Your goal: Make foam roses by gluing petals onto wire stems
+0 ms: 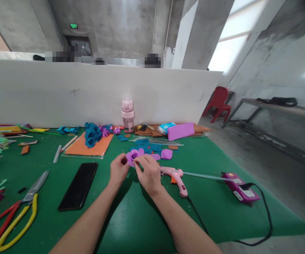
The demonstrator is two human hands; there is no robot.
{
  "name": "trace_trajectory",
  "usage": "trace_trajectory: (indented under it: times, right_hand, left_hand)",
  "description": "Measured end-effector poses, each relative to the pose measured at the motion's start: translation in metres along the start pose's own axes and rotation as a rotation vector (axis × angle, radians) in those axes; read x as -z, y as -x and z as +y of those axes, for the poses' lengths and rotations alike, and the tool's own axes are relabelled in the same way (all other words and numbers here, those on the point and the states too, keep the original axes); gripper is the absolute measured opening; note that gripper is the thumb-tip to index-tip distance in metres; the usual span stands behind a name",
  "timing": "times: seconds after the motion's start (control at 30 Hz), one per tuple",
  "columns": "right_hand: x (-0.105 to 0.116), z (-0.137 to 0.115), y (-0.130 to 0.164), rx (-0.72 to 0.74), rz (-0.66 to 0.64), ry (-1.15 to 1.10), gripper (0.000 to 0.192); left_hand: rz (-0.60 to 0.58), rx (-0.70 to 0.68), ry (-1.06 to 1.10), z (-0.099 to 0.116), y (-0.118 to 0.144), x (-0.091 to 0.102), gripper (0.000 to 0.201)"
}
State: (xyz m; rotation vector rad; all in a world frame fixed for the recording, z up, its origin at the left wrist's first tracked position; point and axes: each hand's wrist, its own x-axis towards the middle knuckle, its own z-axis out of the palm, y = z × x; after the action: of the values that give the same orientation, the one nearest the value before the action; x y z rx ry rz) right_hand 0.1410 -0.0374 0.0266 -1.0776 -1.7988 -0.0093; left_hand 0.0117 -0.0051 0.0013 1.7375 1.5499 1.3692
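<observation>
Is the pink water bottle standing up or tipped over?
Upright: the pink bottle stands on its base with its cap on top, by the white board.

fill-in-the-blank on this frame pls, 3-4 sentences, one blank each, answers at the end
1. Both hands, left hand and right hand, hold a foam flower whose colour is ____.
2. The glue gun lies on the mat to the ____ of the right hand.
3. The black phone lies between the left forearm and the ____ with red and yellow handles.
4. The table is covered by a mat coloured ____.

Answers: purple; right; scissors; green
</observation>
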Motion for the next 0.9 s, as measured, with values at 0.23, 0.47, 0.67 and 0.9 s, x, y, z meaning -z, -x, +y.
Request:
trace_trajectory:
  times: [0.23, 0.47, 0.67, 0.9]
  right_hand:
    - [-0.0001, -0.0007, 0.0001, -0.009, -0.003, -0.002, 0.014]
    - [-0.0001, 0.0001, 0.0002, -0.023, -0.005, -0.005, 0.012]
    - [0.0002, -0.0004, -0.0003, -0.017, -0.001, 0.002, 0.012]
    - [-0.0001, -0.0004, -0.0003, -0.003, 0.01, 0.01, 0.013]
  left_hand:
    - [0.015, -0.004, -0.047, 0.0001, 0.0005, 0.0003, 0.014]
    - [0.025, -0.033, -0.076, 0.0026, 0.0009, 0.001, 0.016]
    - [0.029, -0.029, -0.079, 0.002, 0.0007, 0.0004, 0.017]
    - [0.023, -0.034, -0.06, -0.0005, 0.0003, -0.0002, 0.015]
